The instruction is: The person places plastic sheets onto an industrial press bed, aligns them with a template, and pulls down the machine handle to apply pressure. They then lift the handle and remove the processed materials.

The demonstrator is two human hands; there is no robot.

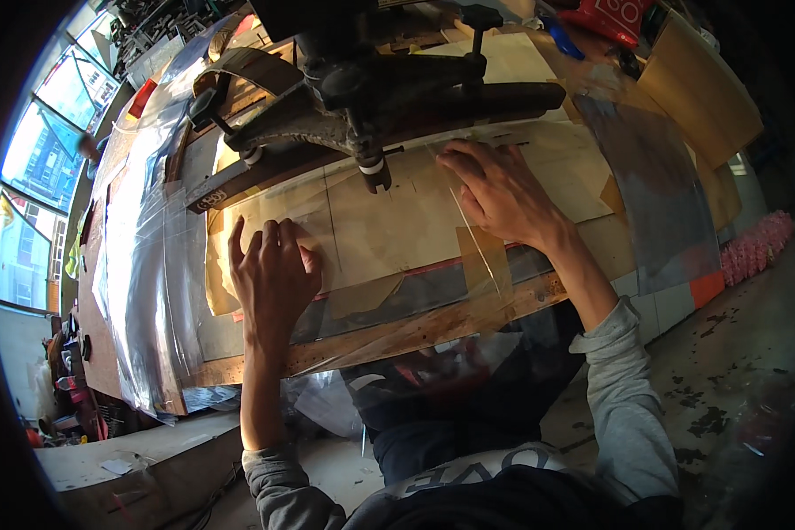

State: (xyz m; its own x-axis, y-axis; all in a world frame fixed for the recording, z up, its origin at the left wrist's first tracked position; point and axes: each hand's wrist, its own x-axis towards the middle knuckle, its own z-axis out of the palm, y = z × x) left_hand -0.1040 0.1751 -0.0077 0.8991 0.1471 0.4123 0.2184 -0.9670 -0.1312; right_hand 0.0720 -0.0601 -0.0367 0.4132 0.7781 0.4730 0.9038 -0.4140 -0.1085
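Observation:
A thin clear plastic sheet (pixel 389 225) lies over a cream paper-covered board on the worktable, its right edge catching the light. My left hand (pixel 278 274) rests near the sheet's left end, fingers spread and pointing away from me. At the right edge, my right hand (pixel 503 190) touches down with bent fingers, the thumb apart from them. Neither hand shows anything gripped. Just beyond the hands stands a black metal press (pixel 327 115) with a long dark bar (pixel 265 177) across the board. Its slotted tip (pixel 376 179) hangs above the sheet, between my hands.
Clear plastic film (pixel 141 265) drapes over the table's left side. A wooden strip (pixel 397 327) runs along the near edge. At right lie a greyish plastic sheet (pixel 654 185) and brown cardboard (pixel 702 88). A red bag (pixel 605 19) sits at the far right; a pink bundle (pixel 758 247) is beside the table.

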